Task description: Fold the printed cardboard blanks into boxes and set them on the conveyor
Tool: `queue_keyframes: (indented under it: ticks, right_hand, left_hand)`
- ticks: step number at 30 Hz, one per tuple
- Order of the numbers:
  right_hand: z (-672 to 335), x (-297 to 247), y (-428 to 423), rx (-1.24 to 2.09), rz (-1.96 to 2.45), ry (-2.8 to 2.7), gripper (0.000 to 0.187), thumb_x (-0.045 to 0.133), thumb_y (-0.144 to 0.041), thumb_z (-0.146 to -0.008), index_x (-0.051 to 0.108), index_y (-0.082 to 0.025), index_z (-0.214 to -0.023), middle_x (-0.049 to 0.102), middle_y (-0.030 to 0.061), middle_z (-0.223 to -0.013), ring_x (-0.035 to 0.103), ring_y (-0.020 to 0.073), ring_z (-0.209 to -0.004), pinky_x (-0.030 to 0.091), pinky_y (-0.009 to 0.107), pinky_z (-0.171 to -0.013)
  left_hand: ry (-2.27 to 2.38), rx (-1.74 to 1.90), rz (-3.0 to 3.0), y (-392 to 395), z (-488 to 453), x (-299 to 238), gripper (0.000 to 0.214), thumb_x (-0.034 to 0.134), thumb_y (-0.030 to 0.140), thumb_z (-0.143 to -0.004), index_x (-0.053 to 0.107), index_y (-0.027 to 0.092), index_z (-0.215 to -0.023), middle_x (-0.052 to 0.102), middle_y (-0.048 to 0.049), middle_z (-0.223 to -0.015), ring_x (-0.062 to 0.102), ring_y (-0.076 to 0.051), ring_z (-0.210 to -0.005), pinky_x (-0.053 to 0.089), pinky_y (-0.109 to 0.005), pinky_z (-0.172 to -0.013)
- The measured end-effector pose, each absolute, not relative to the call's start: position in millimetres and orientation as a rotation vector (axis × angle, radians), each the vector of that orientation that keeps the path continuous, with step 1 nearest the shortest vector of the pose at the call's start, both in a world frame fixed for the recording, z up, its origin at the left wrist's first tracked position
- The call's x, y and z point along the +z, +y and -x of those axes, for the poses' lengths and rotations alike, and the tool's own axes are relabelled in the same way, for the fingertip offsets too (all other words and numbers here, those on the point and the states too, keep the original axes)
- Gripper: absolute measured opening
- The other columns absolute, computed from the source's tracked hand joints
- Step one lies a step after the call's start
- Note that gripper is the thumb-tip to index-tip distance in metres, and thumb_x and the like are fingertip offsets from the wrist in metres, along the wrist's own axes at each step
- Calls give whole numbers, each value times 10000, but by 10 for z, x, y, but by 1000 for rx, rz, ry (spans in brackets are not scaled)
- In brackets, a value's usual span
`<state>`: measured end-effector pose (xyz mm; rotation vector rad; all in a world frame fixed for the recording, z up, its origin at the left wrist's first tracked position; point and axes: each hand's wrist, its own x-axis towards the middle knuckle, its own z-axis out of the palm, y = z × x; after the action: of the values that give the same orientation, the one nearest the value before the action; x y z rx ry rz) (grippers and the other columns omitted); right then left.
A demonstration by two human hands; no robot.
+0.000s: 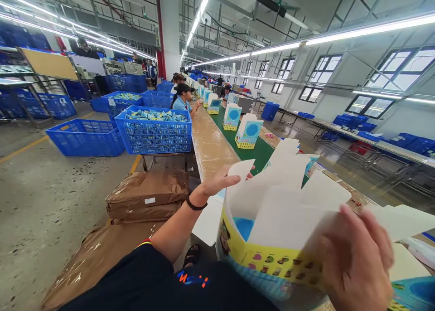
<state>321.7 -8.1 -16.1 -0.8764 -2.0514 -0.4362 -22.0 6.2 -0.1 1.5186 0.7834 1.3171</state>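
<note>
A cardboard carton (272,256), white inside with a yellow and blue printed band, stands tilted in front of my body, its top flaps raised. My left hand (224,180) is closed on a white flap at the carton's left, thumb above and fingertips partly behind the card. At the carton's right side my right hand (360,256) is half curled, thumb and fingers apart, slightly blurred. It overlaps the printed band and a flap corner; whether it touches them is unclear. A blue patch shows inside the carton. Its base is cut off by my shirt.
Printed cartons (249,130) stand in a row along a green conveyor belt (261,159). A co-worker (183,100) sits beside it. Left are a blue crate of packets (154,134), another blue crate (84,136) and brown wrapped packages (149,195). More flat cartons (413,284) lie right.
</note>
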Motion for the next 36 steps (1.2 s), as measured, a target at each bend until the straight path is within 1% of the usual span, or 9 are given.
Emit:
queue_keyframes:
  ticks: [4, 9, 14, 18, 21, 24, 28, 33, 36]
  right_hand:
    - [-2974, 339, -123, -569, 750, -2227, 286, 439, -331, -1093, 620, -255, -1300, 728, 92, -1087, 704, 284, -1044, 399, 523, -1161]
    - [-2818, 522, -40, 29, 874, -2595, 515, 231, -524, -1120, 455, -257, -742, 554, -28, -613, 536, 175, -554, 489, 411, -824]
    - [-2711, 383, 46, 754, 1078, -2673, 653, 168, -773, -1026, 403, -267, -685, 559, 15, -625, 531, 200, -585, 431, 334, -573]
    - [-2614, 164, 81, 830, 1022, -2729, 685, 204, -780, -1019, 460, -260, -653, 621, 37, -626, 562, 206, -585, 432, 345, -571]
    - [-2587, 97, 74, 787, 988, -2792, 664, 219, -695, -1057, 541, -258, -674, 655, 46, -639, 603, 212, -598, 444, 348, -601]
    - [-2573, 57, 71, 684, 978, -2903, 622, 227, -595, -1086, 606, -251, -733, 691, 66, -680, 640, 227, -623, 435, 352, -624]
    - [-2489, -89, 93, 505, 844, -3105, 558, 232, -438, -1111, 629, -240, -772, 713, 69, -696, 671, 238, -624, 409, 346, -615]
    - [-2524, -102, 93, 88, 720, -2957, 535, 328, -436, -1099, 716, -234, -792, 753, 111, -777, 693, 273, -667, 478, 394, -664]
    - [-2887, 82, 70, -57, 719, -2612, 441, 420, -502, -1071, 786, -269, -989, 791, 118, -944, 737, 290, -839, 544, 432, -781]
  left_hand:
    - [830, 1295, -1419, 43, 92, -121, 809, 708, 797, -710, 765, 127, -1162, 769, -155, -1148, 675, -303, -1030, 508, -378, -886]
    - [950, 1216, -1368, 100, -1, -341, 744, 701, 769, -723, 767, 131, -1099, 747, -121, -1074, 652, -267, -953, 494, -355, -831]
    - [987, 1325, -1418, 89, 18, -339, 905, 752, 817, -680, 705, 179, -1321, 712, -114, -1203, 630, -317, -1108, 475, -387, -949]
    - [666, 1269, -1413, 57, -24, -328, 1097, 714, 977, -565, 702, 223, -1362, 678, -144, -1355, 567, -366, -1320, 448, -407, -1070]
    - [627, 1263, -1155, 122, -87, -375, 1036, 676, 998, -579, 745, 218, -1258, 712, -140, -1307, 620, -321, -1250, 490, -374, -1008]
    - [800, 1204, -972, 212, -162, -412, 761, 871, 796, -595, 763, 175, -1022, 771, -86, -1035, 679, -223, -967, 517, -303, -853]
    - [949, 952, -942, 254, -277, -473, 655, 1043, 466, -406, 724, 180, -902, 761, -23, -864, 664, -169, -747, 528, -276, -690]
    - [948, 913, -939, 233, -228, -634, 640, 983, 192, -319, 726, 182, -906, 774, -10, -842, 668, -176, -688, 551, -292, -640]
    - [912, 1033, -905, 194, -74, -681, 590, 941, 166, -369, 729, 167, -919, 784, -34, -870, 692, -191, -732, 550, -295, -672]
